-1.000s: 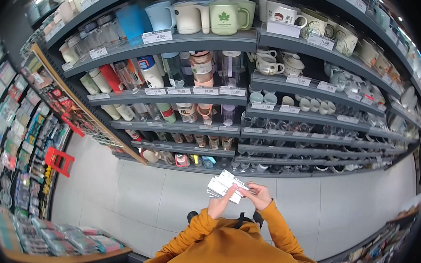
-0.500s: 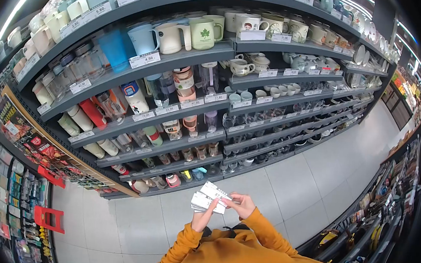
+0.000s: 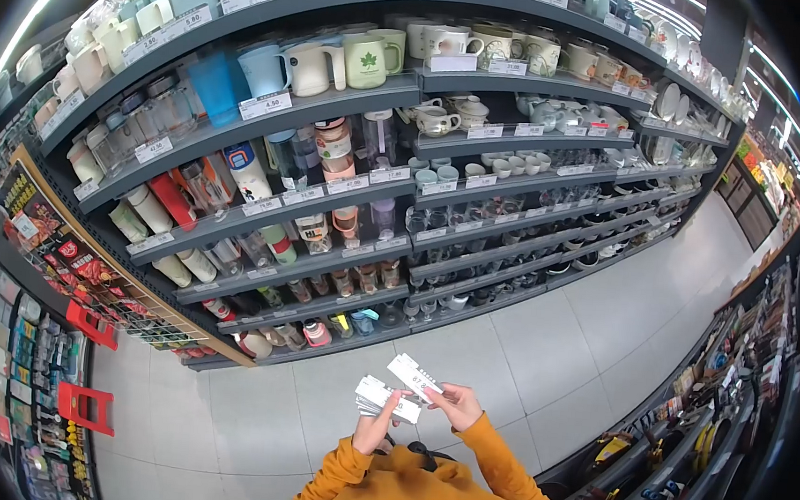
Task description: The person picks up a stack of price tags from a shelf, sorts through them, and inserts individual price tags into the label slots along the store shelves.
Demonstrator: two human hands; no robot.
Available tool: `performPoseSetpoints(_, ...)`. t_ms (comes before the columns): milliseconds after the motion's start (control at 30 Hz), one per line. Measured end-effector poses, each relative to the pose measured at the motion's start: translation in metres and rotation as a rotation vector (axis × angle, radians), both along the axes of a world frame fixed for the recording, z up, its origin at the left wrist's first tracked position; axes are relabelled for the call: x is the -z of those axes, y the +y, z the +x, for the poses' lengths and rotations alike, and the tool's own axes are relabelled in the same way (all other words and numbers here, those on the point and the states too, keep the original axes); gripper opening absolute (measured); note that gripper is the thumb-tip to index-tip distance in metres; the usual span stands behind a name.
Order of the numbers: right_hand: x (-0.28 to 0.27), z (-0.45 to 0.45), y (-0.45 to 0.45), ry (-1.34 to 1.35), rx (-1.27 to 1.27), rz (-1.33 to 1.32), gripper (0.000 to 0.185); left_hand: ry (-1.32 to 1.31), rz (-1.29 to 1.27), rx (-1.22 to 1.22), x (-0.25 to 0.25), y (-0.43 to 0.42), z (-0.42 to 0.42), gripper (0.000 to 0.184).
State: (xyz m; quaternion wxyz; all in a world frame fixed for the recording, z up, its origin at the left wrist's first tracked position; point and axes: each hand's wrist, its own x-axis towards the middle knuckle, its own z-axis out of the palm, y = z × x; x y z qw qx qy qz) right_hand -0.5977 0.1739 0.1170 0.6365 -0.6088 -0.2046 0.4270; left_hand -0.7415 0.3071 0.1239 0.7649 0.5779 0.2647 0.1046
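A stack of white price tags [image 3: 384,399] is gripped in my left hand [image 3: 374,428], its thumb pressed over the top one. My right hand [image 3: 453,407] pinches a single price tag [image 3: 414,376] by its lower right end, with printed digits showing on it. That tag sits just above and to the right of the stack, close beside it. Both hands are in front of my body, over the floor, and orange sleeves cover the arms.
Ahead stands a long shelf unit [image 3: 330,188] full of mugs, jugs, bottles, teapots and glasses, with price tags along its edges. Red plastic stools [image 3: 87,409] are at the left. Another loaded rack [image 3: 686,442] runs along the right. Pale floor tiles [image 3: 541,369] lie between.
The single tag in my right hand has moved apart from the stack, up and to the right. The camera view has shifted slightly.
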Motion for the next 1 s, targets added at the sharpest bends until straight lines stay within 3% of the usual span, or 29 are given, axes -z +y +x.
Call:
performPoseSetpoints(200,-0.005,-0.004,-0.033,0.006,0.157,0.063,0.024,0.022,-0.129,-0.283,0.038,-0.027,0.000,0.041)
performPoseSetpoints(300,-0.007,-0.009,-0.040,0.009,0.179,0.067,0.025,-0.085,-0.306,0.010,0.020,-0.022,-0.006,0.046)
performPoseSetpoints(500,-0.012,-0.026,-0.028,-0.020,0.199,0.082,0.035,-0.143,-0.477,-0.014,-0.012,-0.023,-0.018,0.049)
performPoseSetpoints(733,-0.027,-0.049,0.036,-0.054,0.121,0.143,0.037,-0.112,-0.435,-0.059,-0.016,0.027,-0.053,0.047)
performPoseSetpoints(1000,-0.018,-0.100,0.169,-0.063,0.128,0.243,0.029,-0.183,-0.353,-0.071,-0.009,0.143,-0.122,0.041)
